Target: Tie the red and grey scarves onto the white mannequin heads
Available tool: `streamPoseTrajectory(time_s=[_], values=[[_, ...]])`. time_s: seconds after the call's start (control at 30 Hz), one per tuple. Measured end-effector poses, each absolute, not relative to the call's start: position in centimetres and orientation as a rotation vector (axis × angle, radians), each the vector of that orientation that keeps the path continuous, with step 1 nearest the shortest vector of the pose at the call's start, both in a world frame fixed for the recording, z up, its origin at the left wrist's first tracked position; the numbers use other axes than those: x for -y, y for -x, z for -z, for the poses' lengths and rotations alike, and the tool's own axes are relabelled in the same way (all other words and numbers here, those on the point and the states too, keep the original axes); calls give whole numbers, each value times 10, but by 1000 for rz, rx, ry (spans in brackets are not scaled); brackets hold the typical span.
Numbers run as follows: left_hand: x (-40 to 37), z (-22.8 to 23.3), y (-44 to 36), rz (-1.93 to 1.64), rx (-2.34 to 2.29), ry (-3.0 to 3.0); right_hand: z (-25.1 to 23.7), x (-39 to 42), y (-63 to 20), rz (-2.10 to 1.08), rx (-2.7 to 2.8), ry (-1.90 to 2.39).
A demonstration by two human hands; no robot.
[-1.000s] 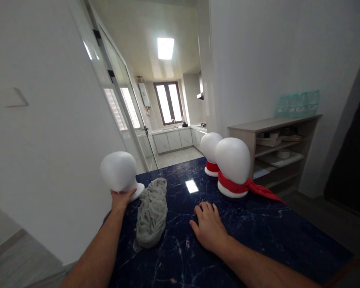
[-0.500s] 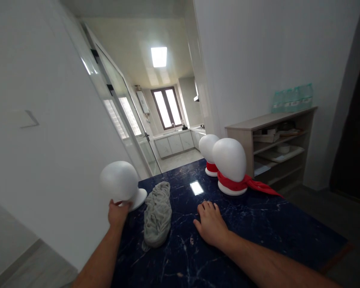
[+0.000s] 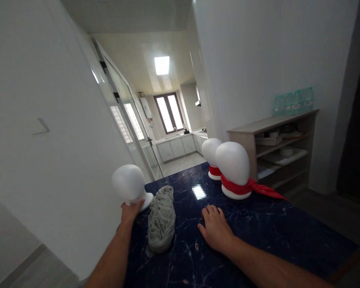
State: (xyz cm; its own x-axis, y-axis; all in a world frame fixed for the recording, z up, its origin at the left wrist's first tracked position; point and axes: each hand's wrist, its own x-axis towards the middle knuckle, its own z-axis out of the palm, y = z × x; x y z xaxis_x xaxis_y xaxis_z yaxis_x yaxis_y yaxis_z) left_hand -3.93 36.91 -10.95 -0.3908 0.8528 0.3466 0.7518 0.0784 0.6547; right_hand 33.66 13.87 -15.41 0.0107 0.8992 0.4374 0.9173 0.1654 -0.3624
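My left hand (image 3: 130, 212) grips the base of a plain white foam mannequin head (image 3: 131, 185) at the left corner of the dark blue marbled table (image 3: 258, 236). A crumpled grey cloth (image 3: 162, 219) lies just right of that hand. Flat on the tabletop rests my right hand (image 3: 215, 229), fingers spread, holding nothing. Beyond it stand two more white heads: the nearer one (image 3: 233, 163) wears a red scarf (image 3: 253, 188) with a tail trailing right, the farther one (image 3: 211, 152) has red at its neck.
A white wall runs close along the table's left side. A wooden shelf unit (image 3: 283, 148) with dishes and bottles on top stands at the right. Past the table's far end a glass sliding door opens onto a kitchen.
The view has shifted a little, so everything sits slightly right in the picture. Both hands keep their places, the left on the head's base and the right flat on the table.
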Motion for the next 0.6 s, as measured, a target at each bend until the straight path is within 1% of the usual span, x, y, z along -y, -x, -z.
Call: streamPoseTrajectory(time_s=[0.17,0.33,0.5,0.6], values=[[-394,105,31,-1359,-2200,-1492,152,-140,-338,24,1864,1730],[-395,104,29,-1454,-2238,-1337,152,-141,-340,3,1855,1732],[-371,90,19,-1889,-2059,-1245,153,-143,-342,9,1853,1723],[-342,74,-1,-2049,-1893,-1279,153,-143,-341,6,1849,1712]])
